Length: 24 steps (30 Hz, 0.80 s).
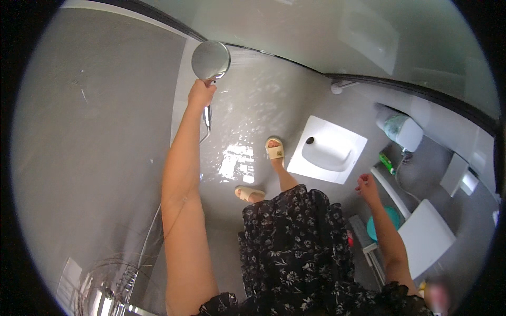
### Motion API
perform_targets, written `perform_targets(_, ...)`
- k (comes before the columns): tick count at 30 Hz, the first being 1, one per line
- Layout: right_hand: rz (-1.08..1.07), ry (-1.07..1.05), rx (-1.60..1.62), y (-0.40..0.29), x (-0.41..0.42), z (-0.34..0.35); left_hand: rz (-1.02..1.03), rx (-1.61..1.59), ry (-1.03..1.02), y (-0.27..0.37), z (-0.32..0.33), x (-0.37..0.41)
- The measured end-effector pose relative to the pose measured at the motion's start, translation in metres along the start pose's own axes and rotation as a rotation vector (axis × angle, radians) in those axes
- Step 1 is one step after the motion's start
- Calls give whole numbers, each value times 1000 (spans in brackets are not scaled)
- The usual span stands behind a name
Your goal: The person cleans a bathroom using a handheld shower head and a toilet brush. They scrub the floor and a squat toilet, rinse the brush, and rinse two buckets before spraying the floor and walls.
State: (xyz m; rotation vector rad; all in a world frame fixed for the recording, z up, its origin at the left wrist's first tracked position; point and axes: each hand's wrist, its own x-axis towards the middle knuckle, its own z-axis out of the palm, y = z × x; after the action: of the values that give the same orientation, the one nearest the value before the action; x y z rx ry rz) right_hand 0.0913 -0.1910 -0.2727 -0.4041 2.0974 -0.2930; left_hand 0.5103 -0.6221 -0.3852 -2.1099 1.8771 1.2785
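Note:
My left hand point(202, 94) grips the handle of a round chrome hand shower head point(211, 60), held out at arm's length near the far wall edge. Faint streaks beside the head look like water spray. Below it, the grey floor point(237, 118) is wet and glossy, with a bright window-like reflection. My right hand point(367, 188) hangs on the other side with fingers loosely curled and apart, holding nothing. It is close to a white pipe point(389, 189) and to the white squat toilet pan point(330, 150) set in the floor.
A white cistern point(427, 237), teal basin point(383, 223) and grey flat mop point(361, 233) stand at right. A green bottle point(387, 162) is near a hose. Frosted glass point(284, 27) borders the far side. My feet wear cream slippers point(274, 152). A chrome shower fitting point(104, 300) is lower left.

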Motion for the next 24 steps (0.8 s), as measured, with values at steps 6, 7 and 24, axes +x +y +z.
perform_targets(6, -8, 10, 44, 10, -10, 0, 142, -97, 3, 20, 44, -15)
perform_targets(7, -26, 8, 52, 16, -10, 1, 167, -119, 16, 21, 52, -16)
perform_targets(24, 19, 6, 63, 31, -23, 9, 149, -158, -229, 73, 134, -65)
